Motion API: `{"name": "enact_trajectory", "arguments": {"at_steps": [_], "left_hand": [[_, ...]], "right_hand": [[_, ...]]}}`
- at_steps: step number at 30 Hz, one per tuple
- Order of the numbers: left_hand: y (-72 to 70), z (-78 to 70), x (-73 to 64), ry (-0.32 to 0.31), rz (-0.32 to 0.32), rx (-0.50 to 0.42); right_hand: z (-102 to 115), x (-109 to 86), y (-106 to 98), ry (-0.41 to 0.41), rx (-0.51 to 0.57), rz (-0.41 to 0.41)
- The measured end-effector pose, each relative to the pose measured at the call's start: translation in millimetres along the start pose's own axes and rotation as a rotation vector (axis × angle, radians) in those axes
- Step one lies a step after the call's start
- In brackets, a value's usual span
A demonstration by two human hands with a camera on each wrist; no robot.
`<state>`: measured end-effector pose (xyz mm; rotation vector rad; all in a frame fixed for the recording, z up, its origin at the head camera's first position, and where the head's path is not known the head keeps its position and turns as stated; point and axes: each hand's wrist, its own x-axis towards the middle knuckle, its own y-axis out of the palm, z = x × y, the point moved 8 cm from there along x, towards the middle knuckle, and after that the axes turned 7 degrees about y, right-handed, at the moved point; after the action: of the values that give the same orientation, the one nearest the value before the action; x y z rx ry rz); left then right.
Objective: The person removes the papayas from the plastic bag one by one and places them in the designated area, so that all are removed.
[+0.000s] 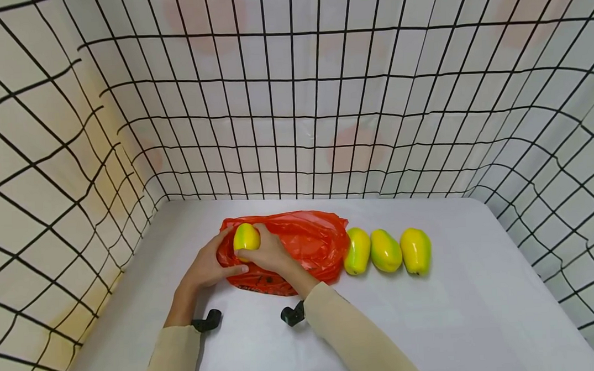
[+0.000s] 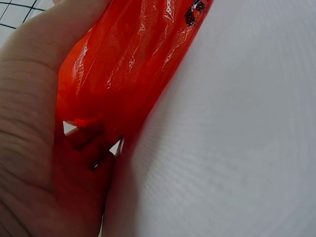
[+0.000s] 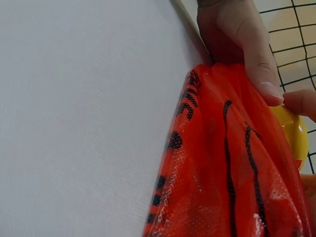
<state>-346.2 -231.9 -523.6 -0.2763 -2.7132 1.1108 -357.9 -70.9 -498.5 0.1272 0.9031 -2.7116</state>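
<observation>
A red plastic bag with black print lies on the white table, its mouth toward the left. My left hand holds the bag at its mouth, thumb on the near side and fingers on the far side. The thumb lies over the bag's rim in the right wrist view. With my right hand I grip a yellow-green mango at the bag's mouth, between the two hands. In the right wrist view part of this mango shows behind the red plastic. Red film stretches beside my left palm in the left wrist view.
To the right of the bag three more mangoes, a left one, a middle one and a right one, stand in a row. A black wire grid with white sheeting behind it encloses the table at the back and sides.
</observation>
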Motion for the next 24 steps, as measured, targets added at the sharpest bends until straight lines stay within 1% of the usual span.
{"name": "enact_trajectory", "arguments": {"at_steps": [13, 24], "left_hand": [[-1.8, -2.7, -0.1, 0.023, -0.008, -0.01], [-0.4, -2.2, -0.7, 0.006, -0.002, 0.004]], "right_hand": [[-0.8, -6.8, -10.6, -0.003, 0.048, 0.009], [-6.5, -13.7, -20.2, 0.02, 0.051, 0.002]]}}
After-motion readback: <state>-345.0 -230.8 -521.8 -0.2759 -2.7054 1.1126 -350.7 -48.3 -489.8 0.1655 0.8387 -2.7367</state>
